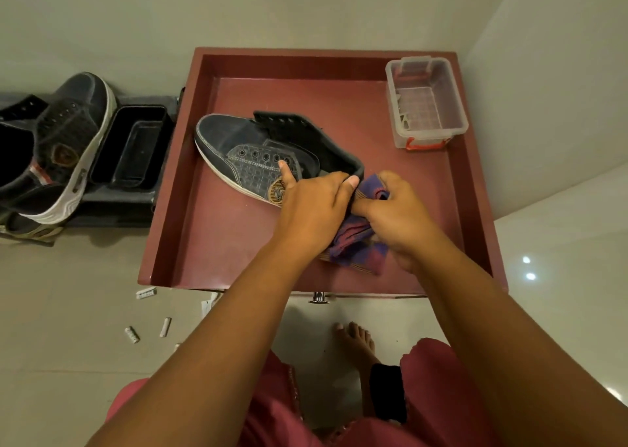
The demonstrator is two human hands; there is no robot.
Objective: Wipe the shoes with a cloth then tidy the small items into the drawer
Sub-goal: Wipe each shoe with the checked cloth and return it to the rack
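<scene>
A dark blue lace-less shoe (244, 147) lies on its side inside the open maroon drawer (210, 249), toe pointing left. My left hand (309, 198) grips the shoe at its heel collar, thumb up along the side. My right hand (397, 208) presses a purple and pink cloth (353, 246) against the heel. A second, matching shoe (71, 140) with a white sole leans on a black tray (136, 147) to the left of the drawer. Several small white items (146, 293) lie scattered on the floor in front of the drawer's left corner.
A clear plastic box (424, 103) with a red latch sits in the drawer's far right corner. The drawer's metal knob (318, 297) faces me. My bare foot (356, 341) stands on the tiled floor just below the drawer. Walls close in behind and to the right.
</scene>
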